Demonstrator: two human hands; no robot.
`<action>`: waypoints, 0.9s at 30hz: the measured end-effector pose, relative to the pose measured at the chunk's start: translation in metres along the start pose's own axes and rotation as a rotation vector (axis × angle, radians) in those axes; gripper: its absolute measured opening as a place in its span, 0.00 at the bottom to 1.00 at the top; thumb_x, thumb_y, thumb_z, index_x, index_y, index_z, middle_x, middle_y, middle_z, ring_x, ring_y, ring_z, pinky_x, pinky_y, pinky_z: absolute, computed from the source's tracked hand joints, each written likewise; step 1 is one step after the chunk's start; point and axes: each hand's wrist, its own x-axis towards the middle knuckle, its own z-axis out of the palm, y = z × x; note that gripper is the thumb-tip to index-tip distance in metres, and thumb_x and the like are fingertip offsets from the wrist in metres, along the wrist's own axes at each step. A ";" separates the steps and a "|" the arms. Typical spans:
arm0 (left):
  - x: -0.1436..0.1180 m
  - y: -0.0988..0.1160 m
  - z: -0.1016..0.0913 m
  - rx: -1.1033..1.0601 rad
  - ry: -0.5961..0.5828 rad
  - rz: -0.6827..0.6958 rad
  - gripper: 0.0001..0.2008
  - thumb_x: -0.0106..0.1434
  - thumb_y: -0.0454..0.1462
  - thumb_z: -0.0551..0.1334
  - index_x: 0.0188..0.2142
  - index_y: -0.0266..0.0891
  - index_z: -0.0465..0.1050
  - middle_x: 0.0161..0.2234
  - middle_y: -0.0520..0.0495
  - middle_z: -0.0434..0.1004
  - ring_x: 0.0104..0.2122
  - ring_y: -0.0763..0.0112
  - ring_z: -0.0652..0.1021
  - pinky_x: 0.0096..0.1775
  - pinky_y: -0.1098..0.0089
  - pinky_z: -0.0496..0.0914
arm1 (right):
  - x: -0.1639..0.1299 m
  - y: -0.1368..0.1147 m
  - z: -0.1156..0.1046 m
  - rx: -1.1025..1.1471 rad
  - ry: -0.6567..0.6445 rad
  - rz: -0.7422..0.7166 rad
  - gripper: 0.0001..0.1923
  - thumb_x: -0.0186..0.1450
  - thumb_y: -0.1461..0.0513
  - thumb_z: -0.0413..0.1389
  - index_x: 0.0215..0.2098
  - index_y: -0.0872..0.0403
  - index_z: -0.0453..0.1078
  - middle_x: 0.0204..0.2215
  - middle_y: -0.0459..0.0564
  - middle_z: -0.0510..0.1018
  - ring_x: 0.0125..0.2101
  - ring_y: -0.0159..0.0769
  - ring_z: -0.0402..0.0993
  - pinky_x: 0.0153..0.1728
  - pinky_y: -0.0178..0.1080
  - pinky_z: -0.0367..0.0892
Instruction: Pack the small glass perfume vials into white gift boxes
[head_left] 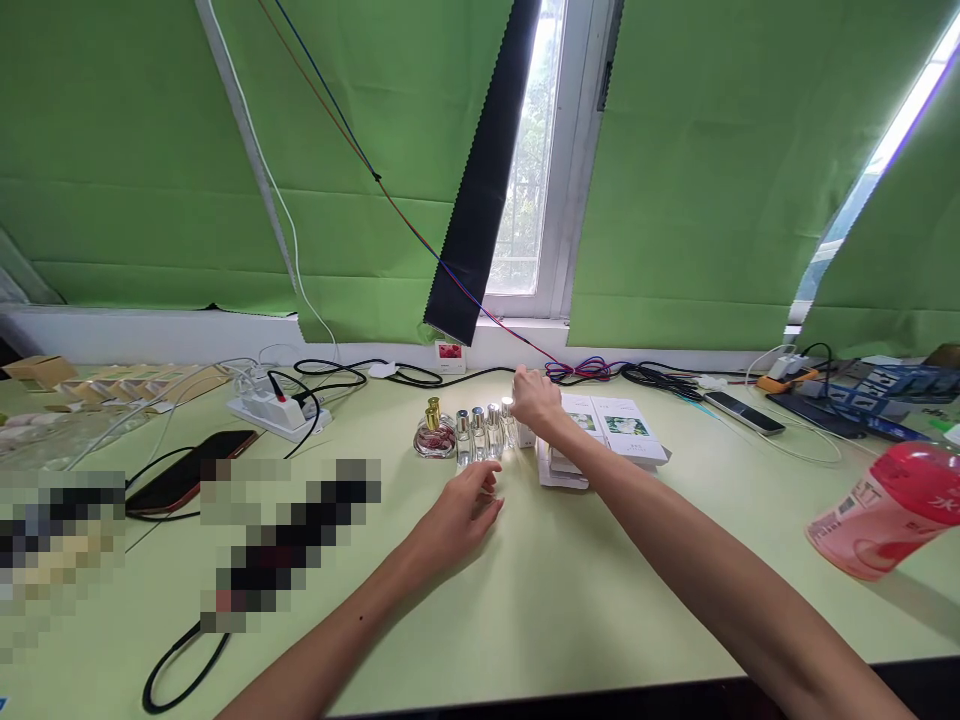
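Note:
A row of small clear perfume bottles with silver caps [480,431] stands mid-table, next to a round bottle with a gold cap and pink content [434,434]. My right hand [535,400] reaches over the right end of the row, fingers curled at the last bottle [508,420]; whether it grips the bottle I cannot tell. My left hand [463,512] hovers low over the table in front of the bottles, fingers loosely apart, holding nothing. A stack of white flat boxes with flower pictures [609,438] lies just right of my right hand.
A white power strip [275,411] with cables lies at the back left, with a dark phone [187,480] nearer. A pink bottle [889,512] lies tilted at the right. A remote [744,412] and cables [660,378] run along the window wall. Tan boxes [112,385] sit far left.

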 end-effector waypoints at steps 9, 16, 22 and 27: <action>-0.001 0.000 0.001 0.027 0.006 0.025 0.13 0.69 0.38 0.57 0.52 0.43 0.65 0.45 0.44 0.74 0.42 0.64 0.79 0.47 0.58 0.77 | 0.039 0.026 0.004 0.053 -0.051 -0.179 0.21 0.62 0.63 0.66 0.53 0.57 0.72 0.51 0.61 0.77 0.51 0.43 0.76 0.44 0.34 0.68; -0.001 0.000 0.000 0.026 -0.008 0.009 0.11 0.68 0.36 0.57 0.50 0.43 0.66 0.46 0.45 0.73 0.42 0.65 0.78 0.47 0.60 0.76 | 0.045 0.038 -0.005 0.099 -0.128 -0.356 0.19 0.62 0.64 0.67 0.52 0.52 0.77 0.46 0.54 0.81 0.37 0.35 0.80 0.39 0.31 0.70; 0.000 0.004 -0.002 0.058 -0.018 0.023 0.07 0.68 0.36 0.56 0.45 0.43 0.67 0.44 0.46 0.72 0.41 0.65 0.77 0.46 0.61 0.75 | 0.038 0.039 -0.012 0.147 -0.214 -0.387 0.20 0.63 0.66 0.65 0.54 0.53 0.75 0.41 0.53 0.81 0.22 0.26 0.75 0.28 0.29 0.70; 0.001 0.002 -0.001 0.089 -0.018 0.042 0.06 0.68 0.36 0.56 0.44 0.43 0.68 0.44 0.46 0.73 0.41 0.66 0.76 0.45 0.63 0.74 | 0.041 0.041 -0.010 0.194 -0.222 -0.379 0.21 0.64 0.67 0.65 0.55 0.52 0.75 0.41 0.53 0.81 0.21 0.25 0.75 0.28 0.28 0.71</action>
